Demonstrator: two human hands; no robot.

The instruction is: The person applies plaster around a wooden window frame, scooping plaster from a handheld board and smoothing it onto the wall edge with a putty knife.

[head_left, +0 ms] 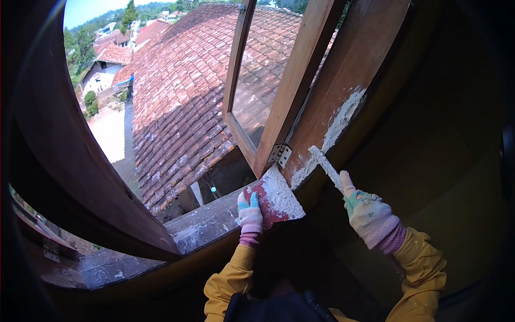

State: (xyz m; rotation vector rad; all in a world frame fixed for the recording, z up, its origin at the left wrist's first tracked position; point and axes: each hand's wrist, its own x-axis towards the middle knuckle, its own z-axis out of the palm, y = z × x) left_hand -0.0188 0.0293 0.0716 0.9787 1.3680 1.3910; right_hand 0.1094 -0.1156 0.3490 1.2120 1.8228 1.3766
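My left hand (250, 217), in a stained knit glove, grips the edge of a red board (272, 216) above the sill. White putty (282, 194) covers much of the board's upper side. In my gloved right hand (370, 217) is a narrow putty knife (327, 169), its blade caked with putty. The index finger stretches along it. The blade's tip is at the lower part of the brown wooden window frame (351, 70); I cannot tell whether it touches. A rough white putty strip (343, 121) runs along the frame's inner edge, beside the wall.
A glazed window sash (287, 91) stands swung outward on a metal hinge (280, 154), just above the board. The putty-smeared sill (201, 225) curves below. A dark wooden post (107, 177) rises at left. Outside lies a tiled roof (188, 80). The wall at right is dark.
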